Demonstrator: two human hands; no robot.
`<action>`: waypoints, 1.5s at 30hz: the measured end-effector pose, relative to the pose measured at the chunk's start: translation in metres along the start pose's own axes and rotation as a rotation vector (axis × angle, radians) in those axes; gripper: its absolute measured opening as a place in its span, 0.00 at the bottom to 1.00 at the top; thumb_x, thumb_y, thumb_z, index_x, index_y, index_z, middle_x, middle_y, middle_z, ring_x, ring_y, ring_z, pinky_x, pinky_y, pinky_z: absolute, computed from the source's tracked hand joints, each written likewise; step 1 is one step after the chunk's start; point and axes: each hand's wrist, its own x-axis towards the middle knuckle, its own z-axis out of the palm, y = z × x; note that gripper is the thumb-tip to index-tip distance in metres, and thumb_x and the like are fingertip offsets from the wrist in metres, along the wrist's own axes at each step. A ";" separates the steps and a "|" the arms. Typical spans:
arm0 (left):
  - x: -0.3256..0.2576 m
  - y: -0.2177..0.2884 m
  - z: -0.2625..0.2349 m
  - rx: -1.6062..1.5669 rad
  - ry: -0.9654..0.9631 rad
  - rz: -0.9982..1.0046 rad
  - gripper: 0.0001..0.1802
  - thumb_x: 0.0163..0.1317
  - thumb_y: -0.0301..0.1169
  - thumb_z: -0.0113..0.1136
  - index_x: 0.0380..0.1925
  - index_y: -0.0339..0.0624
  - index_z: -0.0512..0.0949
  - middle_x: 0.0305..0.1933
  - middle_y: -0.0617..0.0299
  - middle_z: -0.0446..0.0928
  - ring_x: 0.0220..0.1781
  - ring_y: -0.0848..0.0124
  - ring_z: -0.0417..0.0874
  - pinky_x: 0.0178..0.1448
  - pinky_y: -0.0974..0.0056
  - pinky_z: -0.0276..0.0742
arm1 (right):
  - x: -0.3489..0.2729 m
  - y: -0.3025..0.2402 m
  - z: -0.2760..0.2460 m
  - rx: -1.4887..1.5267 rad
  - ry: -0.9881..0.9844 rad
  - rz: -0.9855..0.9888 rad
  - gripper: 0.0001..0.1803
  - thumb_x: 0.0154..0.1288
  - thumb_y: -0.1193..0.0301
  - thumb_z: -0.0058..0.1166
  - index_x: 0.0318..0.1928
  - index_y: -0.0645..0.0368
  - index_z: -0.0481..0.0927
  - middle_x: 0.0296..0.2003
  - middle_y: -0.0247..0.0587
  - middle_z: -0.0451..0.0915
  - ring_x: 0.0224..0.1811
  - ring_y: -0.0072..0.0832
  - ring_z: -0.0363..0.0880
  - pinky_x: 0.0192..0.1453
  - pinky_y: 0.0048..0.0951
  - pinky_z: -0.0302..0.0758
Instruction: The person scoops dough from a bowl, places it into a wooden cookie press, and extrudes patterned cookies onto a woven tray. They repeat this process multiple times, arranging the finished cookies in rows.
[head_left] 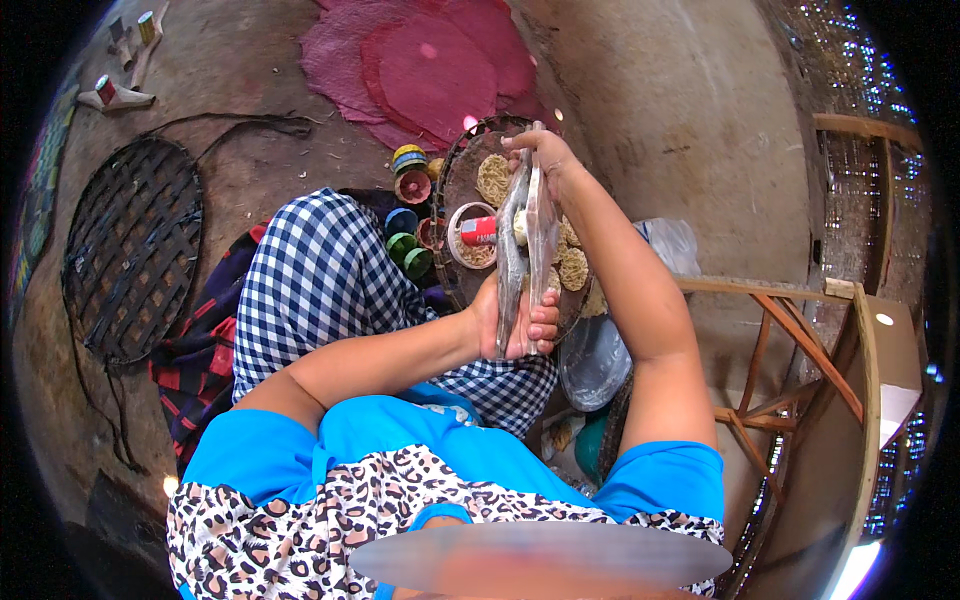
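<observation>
Dirt floor, woven tray (452, 175) w/ spools below: I see left hand (515, 320) gripping clear packet (525, 240) at its bottom, right hand (540, 155) pinching its top. Looks half-filled, unsealed.

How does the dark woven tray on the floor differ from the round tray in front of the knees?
The dark woven tray lies on bare floor and holds nothing; the round tray carries straw-coloured coils and a small bowl. The dark woven tray shows whole; the round tray is partly hidden behind the hands and the clear bag. Both are round, dark-rimmed and lie flat.
</observation>
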 end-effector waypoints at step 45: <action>0.007 -0.004 0.007 0.196 -0.351 -0.173 0.34 0.56 0.63 0.33 0.20 0.41 0.65 0.12 0.65 0.59 0.12 0.74 0.60 0.19 0.69 0.58 | -0.050 0.231 -0.047 0.913 -0.294 -0.370 0.32 0.62 0.46 0.38 0.51 0.63 0.69 0.41 0.52 0.75 0.37 0.35 0.76 0.39 0.32 0.76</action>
